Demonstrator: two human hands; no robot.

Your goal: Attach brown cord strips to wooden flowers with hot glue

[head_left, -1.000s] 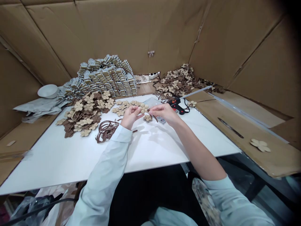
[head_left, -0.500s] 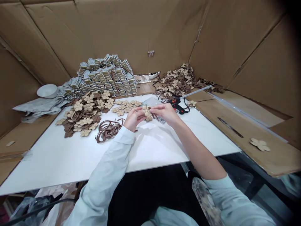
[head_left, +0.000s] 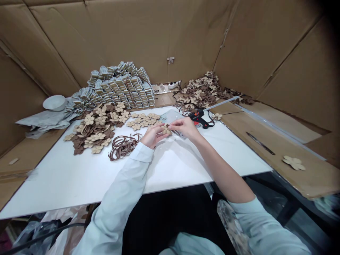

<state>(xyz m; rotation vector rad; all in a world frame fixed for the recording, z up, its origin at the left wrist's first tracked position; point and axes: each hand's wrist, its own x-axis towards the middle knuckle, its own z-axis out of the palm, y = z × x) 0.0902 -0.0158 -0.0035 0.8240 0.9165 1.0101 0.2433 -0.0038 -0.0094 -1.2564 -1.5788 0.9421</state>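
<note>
In the head view, the only one, take the held flower [head_left: 166,130] as the middle of the dial: it is a pale, petalled piece, near the centre of the picture and over the white table top [head_left: 79,177], though whether any part of it touches the surface cannot be told. The left hand [head_left: 151,137], between eight and nine o'clock, has its thumb and fingers closed on the petals; the right hand [head_left: 186,129], at three o'clock, brings its fingertips into a narrow pinch on a brown strip [head_left: 175,132] beside the flower, the exact contact hidden by the fingers. The flower looks very light, thin and felt-like, so it should bend under a hard squeeze and grip well rather than slip; it seems more likely to crease than break. The outer petals look the best hold, leaving the middle uncovered. The strip looks limp and would probably swing if held far from its end, so a pinch close to the flower should steer it best. A coil of strips [head_left: 123,147] lies at eight o'clock, a flower pile [head_left: 91,131] at nine, and a glue gun [head_left: 199,119] near two.
</note>
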